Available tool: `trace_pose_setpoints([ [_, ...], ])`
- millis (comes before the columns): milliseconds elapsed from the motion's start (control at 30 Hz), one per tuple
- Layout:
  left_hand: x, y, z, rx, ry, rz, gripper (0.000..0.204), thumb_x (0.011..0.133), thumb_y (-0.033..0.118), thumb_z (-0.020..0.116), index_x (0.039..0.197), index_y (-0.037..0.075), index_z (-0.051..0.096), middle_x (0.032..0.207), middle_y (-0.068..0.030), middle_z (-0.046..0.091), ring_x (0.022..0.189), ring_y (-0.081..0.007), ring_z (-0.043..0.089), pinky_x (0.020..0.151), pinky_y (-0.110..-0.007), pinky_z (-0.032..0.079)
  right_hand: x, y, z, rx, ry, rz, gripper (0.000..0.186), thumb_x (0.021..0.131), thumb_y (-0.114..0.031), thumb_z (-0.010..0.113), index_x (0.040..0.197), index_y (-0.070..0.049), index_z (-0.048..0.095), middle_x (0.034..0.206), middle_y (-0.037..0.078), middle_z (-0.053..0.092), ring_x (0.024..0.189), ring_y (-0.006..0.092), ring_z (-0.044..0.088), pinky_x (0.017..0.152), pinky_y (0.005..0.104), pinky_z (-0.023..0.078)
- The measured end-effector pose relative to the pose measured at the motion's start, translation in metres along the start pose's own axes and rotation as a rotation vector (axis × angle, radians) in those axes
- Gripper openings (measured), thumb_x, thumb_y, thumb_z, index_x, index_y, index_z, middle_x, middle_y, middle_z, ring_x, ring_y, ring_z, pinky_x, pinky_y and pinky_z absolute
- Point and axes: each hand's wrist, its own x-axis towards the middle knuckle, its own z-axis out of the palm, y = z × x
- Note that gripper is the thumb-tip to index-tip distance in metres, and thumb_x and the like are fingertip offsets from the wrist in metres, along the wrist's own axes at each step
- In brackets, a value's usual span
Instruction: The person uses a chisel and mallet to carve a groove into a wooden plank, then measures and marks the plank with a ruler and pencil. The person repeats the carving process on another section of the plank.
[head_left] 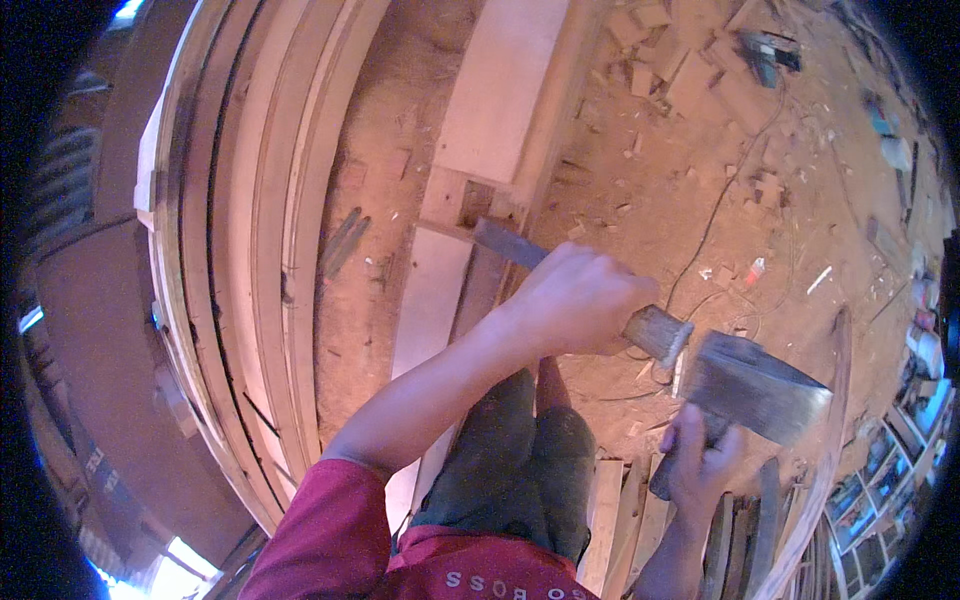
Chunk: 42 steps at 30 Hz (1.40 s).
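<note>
The dirt floor is reddish and strewn with wood offcuts and shavings, a thin cable snaking across it. Long pale planks lean stacked at the left, daylight showing beyond them.

At nine o'clock we see a stack of long curved planks running from top to bottom of the view. Toward one o'clock, offcut wood blocks lie scattered on the sawdust-covered floor. A thin dark cable snakes across that floor from two o'clock toward the centre. Near three o'clock we find a small white-and-red tube and a pale stick, close to each other. At five o'clock, narrow wooden slats lie side by side. A dark flat strip rests on the ground at ten o'clock.
</note>
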Motion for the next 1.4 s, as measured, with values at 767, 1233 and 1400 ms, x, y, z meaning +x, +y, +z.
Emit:
trace_pose_setpoints([
  [767, 0.007, 0.008, -0.002, -0.148, 0.133, 0.051, 0.025, 0.065, 0.025, 0.074, 0.08, 0.009, 0.063, 0.069, -0.0137, 0.066, 0.07, -0.0347, 0.067, 0.06, -0.047, 0.052, -0.006, -0.021, 0.022, 0.271, 0.162, -0.124, 0.023, 0.099, -0.02, 0.053, 0.091, -0.001, 0.042, 0.068, 0.01, 0.052, 0.045, 0.0151, 0.05, 0.04, 0.0285, 0.044],
  [1233, 0.007, 0.005, 0.0, -0.078, 0.095, -0.024, 0.02, 0.066, 0.024, 0.072, 0.08, 0.011, 0.064, 0.071, -0.0111, 0.067, 0.07, -0.0339, 0.067, 0.06, -0.047, 0.051, 0.002, -0.007, -0.004, 0.276, 0.101, -0.054, 0.023, 0.097, -0.015, 0.058, 0.085, 0.0, 0.044, 0.062, 0.007, 0.054, 0.049, 0.012, 0.053, 0.044, 0.0257, 0.041],
  [1400, 0.009, 0.005, -0.008, -0.02, 0.018, -0.095, 0.021, 0.066, 0.024, 0.072, 0.08, 0.012, 0.063, 0.073, -0.011, 0.067, 0.072, -0.0344, 0.067, 0.061, -0.048, 0.051, 0.014, 0.017, -0.012, -0.078, -0.009, -0.148, 0.025, 0.097, -0.019, 0.057, 0.083, -0.002, 0.048, 0.061, 0.005, 0.054, 0.049, 0.0117, 0.051, 0.044, 0.0258, 0.041],
])
